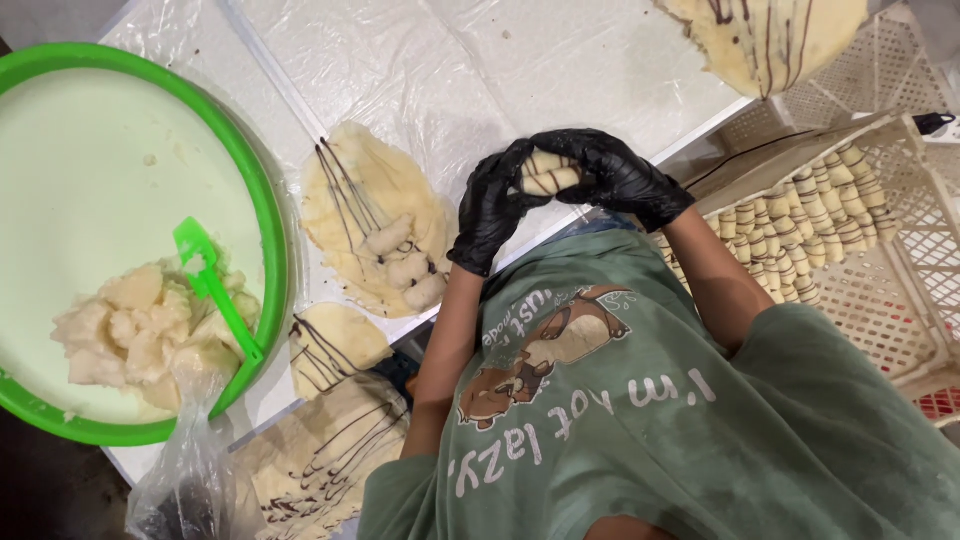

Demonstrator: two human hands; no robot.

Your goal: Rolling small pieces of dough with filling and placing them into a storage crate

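- The left hand (490, 205) wears a black glove and its fingers are curled around the left end of a small dough roll (547, 173).
- The right hand (610, 175), also in a black glove, is closed over the right side of the same dough roll, so both hands grip it together.
- The dough roll is pale with dark stripes and is held in the air, above the edge of the tabletop (500, 70) and in front of the person's green shirt (640, 400).
- The tabletop is covered with a clear plastic sheet.
- Just left of the hands, a flat dough sheet (370, 215) with dark lines lies on the tabletop, and three lumps of filling (405, 265) rest on it.
- More striped dough sheets (330, 420) lie nearer to the person, at the lower left.
- At the far left stands a big green bowl (265, 200) with pale filling chunks (130, 330) and a green spatula (215, 285) inside.
- To the right, a white plastic crate (900, 270) holds rows of finished striped rolls (800, 225).
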